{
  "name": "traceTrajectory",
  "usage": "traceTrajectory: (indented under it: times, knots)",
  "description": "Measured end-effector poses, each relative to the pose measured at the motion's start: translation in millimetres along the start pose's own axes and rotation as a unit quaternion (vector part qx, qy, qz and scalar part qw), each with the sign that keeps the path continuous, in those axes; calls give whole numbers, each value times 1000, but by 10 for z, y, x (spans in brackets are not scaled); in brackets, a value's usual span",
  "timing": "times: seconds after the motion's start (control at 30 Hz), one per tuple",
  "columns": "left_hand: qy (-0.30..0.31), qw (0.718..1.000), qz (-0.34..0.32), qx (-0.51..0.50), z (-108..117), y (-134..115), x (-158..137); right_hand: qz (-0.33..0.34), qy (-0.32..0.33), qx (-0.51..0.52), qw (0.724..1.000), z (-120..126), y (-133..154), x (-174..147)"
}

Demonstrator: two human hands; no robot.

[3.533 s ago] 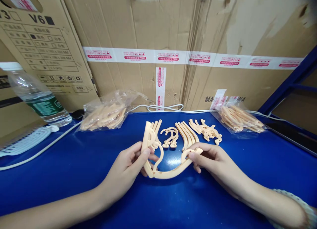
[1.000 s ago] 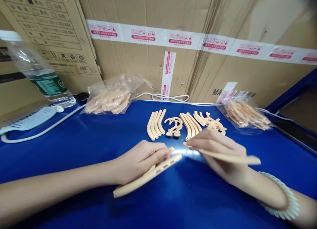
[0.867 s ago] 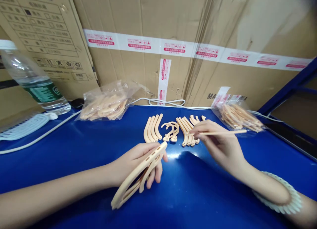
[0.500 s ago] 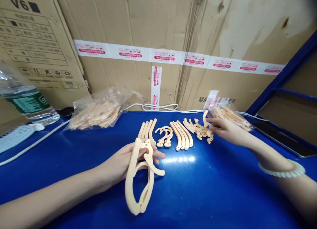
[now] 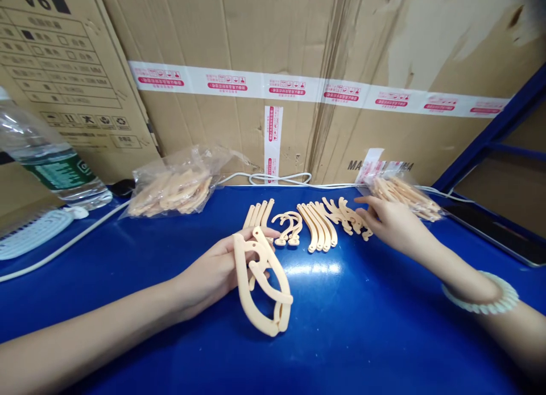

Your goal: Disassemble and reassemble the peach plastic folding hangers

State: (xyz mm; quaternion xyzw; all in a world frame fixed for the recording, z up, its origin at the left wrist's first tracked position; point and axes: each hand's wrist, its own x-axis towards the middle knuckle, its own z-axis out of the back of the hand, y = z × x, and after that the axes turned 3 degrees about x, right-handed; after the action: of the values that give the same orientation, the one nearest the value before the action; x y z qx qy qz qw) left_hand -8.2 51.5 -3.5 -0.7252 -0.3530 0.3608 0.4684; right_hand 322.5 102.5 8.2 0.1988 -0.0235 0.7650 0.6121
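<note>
My left hand [image 5: 217, 270] is closed around a folded cream plastic hanger [image 5: 247, 304], whose joined arms form a narrow loop that hangs toward me. A curved piece crosses the middle of that loop. My right hand [image 5: 394, 221] reaches over the right end of a jumbled pile of small curved pieces [image 5: 341, 215]. Its index finger is stretched out and apart from the thumb, and I see nothing between them. Left of this pile lie several long curved hanger arms [image 5: 318, 227] side by side, then hooks [image 5: 292, 227], then more straight-looking arms [image 5: 258, 213], partly behind my left hand.
Clear bags of cream parts stand at the back left [image 5: 170, 193] and back right [image 5: 403, 196]. On the left are a water bottle [image 5: 63, 167] and a white hairbrush [image 5: 36, 233]. A dark phone [image 5: 499, 233] lies right. Cardboard [image 5: 205, 133] walls the back, a white cable [image 5: 281, 179] before it.
The hanger in my left hand has turned, its lower end swinging right and up. A curved piece upright by my right fingers no longer stands there. The right index finger now extends left over the pile.
</note>
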Motion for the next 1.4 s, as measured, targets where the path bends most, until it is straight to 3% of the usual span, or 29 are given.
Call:
traceTrajectory:
  times: [0.07,0.13,0.23,0.33,0.57,0.9,1.07,1.2,1.4]
  knots:
    - [-2,1000,-1,-3,-19,-6,6,62,-43,66,995,26,242,-122]
    - [-5,1000,-3,-3,-31,-6,13,187,-70,144,969,42,544,-275]
    - [-12,1000,-4,-7,-41,-1,17,393,-25,145,908,24,937,-489]
    - [-17,1000,-7,-24,-44,-2,12,487,-7,116,866,-48,1105,-605]
    - [-12,997,-7,-77,-39,-5,-13,476,-13,115,872,-195,1069,-621]
    - [-64,994,-41,79,-84,90,-35,468,6,110,877,-212,1086,-625]
    - [3,999,-12,42,-2,95,-18,455,24,102,884,-201,1083,-620]
    - [52,998,-28,4,9,87,-51,456,25,78,886,-220,1078,-630]
    - [-16,983,-30,179,-86,82,-109,481,-7,28,876,-232,1102,-655]
